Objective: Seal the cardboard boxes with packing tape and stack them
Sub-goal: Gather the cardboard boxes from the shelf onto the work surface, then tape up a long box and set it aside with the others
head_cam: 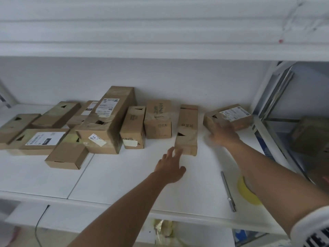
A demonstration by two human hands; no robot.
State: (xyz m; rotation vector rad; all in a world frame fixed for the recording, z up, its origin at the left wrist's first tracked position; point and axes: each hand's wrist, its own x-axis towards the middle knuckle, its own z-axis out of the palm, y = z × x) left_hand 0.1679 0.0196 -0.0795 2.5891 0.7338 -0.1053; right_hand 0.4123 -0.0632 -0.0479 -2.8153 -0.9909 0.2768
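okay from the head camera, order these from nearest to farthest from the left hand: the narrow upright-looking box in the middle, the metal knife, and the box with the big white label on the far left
1. The narrow box, just beyond the left hand, at its fingertips.
2. The metal knife, to the hand's right, near the shelf's front edge.
3. The white-labelled box, far off to the left.

Cardboard boxes lined along the back of a shelf (124, 179), two hands reaching in.

A cluster of boxes (58, 129) fills the shelf's left half, some lying on others. To its right a long narrow box (187, 127) lies alone, the left hand (170, 168) just before its near end. Farther right a labelled box (231, 116) sits near the back, the right hand (224, 134) at its front. A slim tool (228, 191) lies near the front edge, beside the right forearm.
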